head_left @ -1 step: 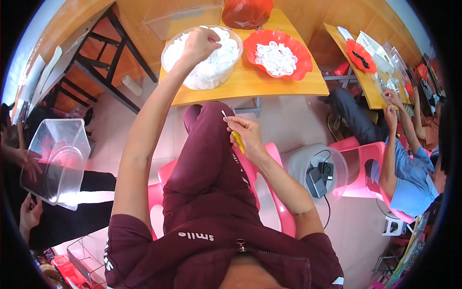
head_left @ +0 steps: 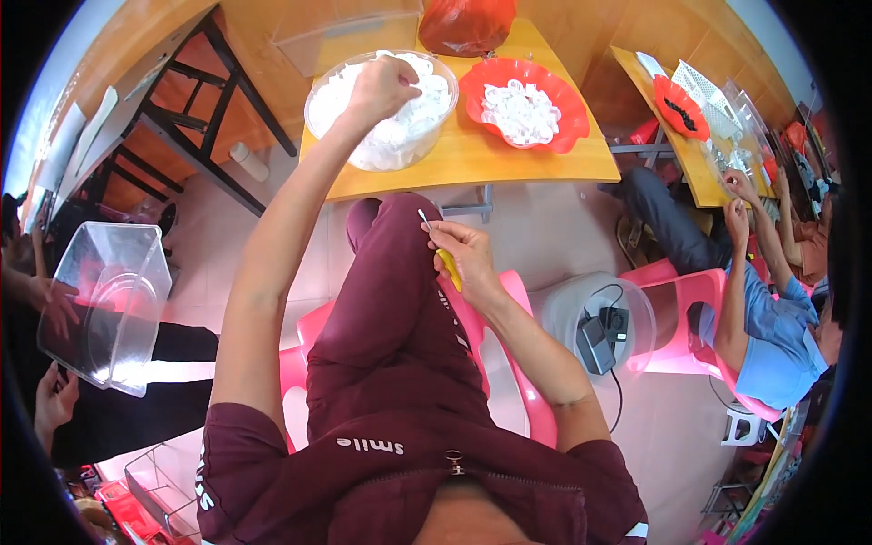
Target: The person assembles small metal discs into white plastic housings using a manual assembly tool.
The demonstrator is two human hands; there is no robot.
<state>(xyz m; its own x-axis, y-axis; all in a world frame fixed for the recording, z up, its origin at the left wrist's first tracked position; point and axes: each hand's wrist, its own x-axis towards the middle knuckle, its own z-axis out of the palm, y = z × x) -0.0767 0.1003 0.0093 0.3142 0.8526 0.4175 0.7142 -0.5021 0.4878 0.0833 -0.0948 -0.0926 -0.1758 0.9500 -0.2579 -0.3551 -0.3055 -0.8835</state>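
My left hand (head_left: 381, 89) is over a round clear tub (head_left: 391, 158) heaped with small white plastic parts (head_left: 429, 98). Its fingers are curled together at the pile; whatever they pinch, if anything, is hidden. Above my raised knee, my right hand (head_left: 470, 256) grips a yellow-handled tool (head_left: 448, 266). A thin metal shaft sticks out of it, pointing up and to the left; the exact kind of tool is not clear. Right of the tub, a red wavy-rimmed bowl (head_left: 572, 116) holds more white parts (head_left: 520, 113). Both containers stand on a yellow wooden table (head_left: 481, 169).
A red plastic bag (head_left: 467, 25) sits at the table's back. At left, another person's hands are by a clear plastic bin (head_left: 136, 272). Black power adapters (head_left: 596, 345) lie on a translucent round container to my right. Farther right, a person in blue works at another table (head_left: 695, 163).
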